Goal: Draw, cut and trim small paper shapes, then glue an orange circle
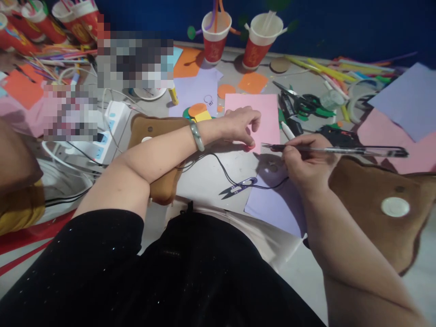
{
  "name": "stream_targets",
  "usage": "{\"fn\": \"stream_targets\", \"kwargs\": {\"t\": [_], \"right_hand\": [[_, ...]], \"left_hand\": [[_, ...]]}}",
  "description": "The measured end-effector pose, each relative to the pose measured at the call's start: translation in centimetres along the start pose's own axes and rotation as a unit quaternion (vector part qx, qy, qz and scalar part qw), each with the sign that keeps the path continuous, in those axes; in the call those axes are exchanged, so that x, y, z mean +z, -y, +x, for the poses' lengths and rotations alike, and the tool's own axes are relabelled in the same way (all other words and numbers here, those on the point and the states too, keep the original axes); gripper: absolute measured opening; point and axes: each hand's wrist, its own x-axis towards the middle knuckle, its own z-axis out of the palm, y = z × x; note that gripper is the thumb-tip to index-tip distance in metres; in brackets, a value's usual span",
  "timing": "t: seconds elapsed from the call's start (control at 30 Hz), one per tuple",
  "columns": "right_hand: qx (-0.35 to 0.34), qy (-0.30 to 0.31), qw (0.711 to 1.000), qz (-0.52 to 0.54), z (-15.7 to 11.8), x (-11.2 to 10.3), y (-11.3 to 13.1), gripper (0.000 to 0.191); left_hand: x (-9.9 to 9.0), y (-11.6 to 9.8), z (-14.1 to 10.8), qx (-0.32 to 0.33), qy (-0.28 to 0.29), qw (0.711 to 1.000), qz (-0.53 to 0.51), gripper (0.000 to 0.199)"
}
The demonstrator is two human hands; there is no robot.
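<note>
My right hand (308, 161) is closed around a clear-barrelled pen (361, 151), held nearly level with its tip pointing left over the table. My left hand (240, 125), a bangle on its wrist, rests on a pink sheet of paper (269, 111) with its fingers bent and the thumb apart from the index finger. At the thumb's tip is a small red-pink spot; I cannot tell whether it is a nail or a scrap. Below the hands lie thread snips (238, 188) and a lilac sheet (269, 200), partly under a shadow.
Black-handled scissors (303, 102) and a white-capped marker (288, 131) lie right of the pink sheet. Red paper cups (215, 43) with pipe cleaners stand at the back. Brown cushions (368, 195) flank me. A power strip (111, 131) with cables and another person's arm are at left.
</note>
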Motion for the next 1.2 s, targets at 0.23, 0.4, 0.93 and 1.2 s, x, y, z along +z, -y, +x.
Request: {"fn": "stream_targets", "kwargs": {"t": [0.23,0.4,0.93,1.2], "right_hand": [[-0.044,0.089,0.995,0.002,0.0,-0.2,1.7,0.018],[-0.114,0.177,0.969,-0.130,0.5,-0.3,1.3,0.013],[-0.089,0.127,0.984,-0.086,0.9,-1.3,2.3,0.013],[-0.013,0.056,0.998,0.038,4.3,-1.1,2.0,0.048]], "left_hand": [[0.9,0.6,0.3,-0.002,-0.022,1.000,0.002,0.053],[0.7,0.3,0.2,-0.001,-0.016,1.000,0.009,0.051],[-0.7,-1.6,-1.3,0.037,-0.055,0.998,0.012,0.038],[3.2,-7.6,-8.5,0.142,0.010,0.964,0.224,0.041]]}}
